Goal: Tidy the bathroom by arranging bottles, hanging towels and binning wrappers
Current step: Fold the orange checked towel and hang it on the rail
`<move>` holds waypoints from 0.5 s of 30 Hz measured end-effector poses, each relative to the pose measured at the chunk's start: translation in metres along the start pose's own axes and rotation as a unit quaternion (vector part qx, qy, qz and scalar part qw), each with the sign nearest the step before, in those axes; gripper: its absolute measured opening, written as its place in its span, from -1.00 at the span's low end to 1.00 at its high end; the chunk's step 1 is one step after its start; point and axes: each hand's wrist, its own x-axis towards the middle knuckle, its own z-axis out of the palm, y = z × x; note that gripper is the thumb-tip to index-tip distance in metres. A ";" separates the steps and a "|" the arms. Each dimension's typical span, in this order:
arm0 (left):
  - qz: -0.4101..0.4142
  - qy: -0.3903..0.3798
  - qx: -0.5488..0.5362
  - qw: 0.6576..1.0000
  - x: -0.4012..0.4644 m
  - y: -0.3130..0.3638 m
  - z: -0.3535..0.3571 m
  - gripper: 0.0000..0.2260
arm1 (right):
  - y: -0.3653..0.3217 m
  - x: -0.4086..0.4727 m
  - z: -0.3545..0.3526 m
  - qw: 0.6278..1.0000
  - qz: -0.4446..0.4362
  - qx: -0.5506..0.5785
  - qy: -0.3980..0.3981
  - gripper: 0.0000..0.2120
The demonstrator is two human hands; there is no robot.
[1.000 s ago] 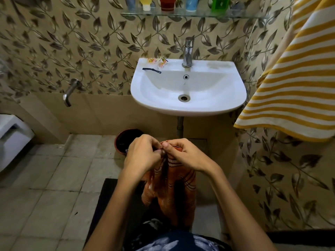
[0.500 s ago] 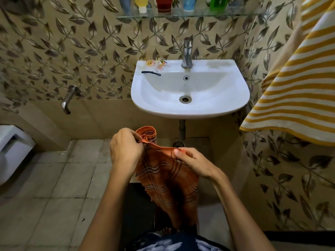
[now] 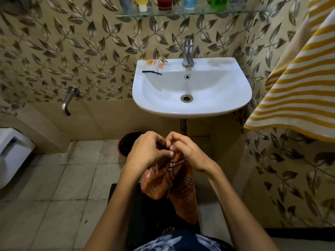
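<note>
Below the sink [image 3: 192, 107], my left hand [image 3: 146, 151] and right hand [image 3: 188, 153] pinch the orange towel [image 3: 170, 180] together, not yet hung. Wrappers [image 3: 156, 62] lie on the sink's rim, unbinned; bottles [image 3: 163, 3] stand on the shelf [image 3: 199, 12] above.

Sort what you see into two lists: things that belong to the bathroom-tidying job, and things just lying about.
Job: orange towel, gripped by left hand and right hand; striped towel; wrappers; shelf bottles; bin.

Just there: sink, tap, wall spout.
</note>
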 end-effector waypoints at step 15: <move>0.029 -0.013 0.032 0.999 0.004 -0.001 0.002 -0.92 | 0.001 -0.004 -0.006 0.999 0.012 -0.033 0.025 -0.78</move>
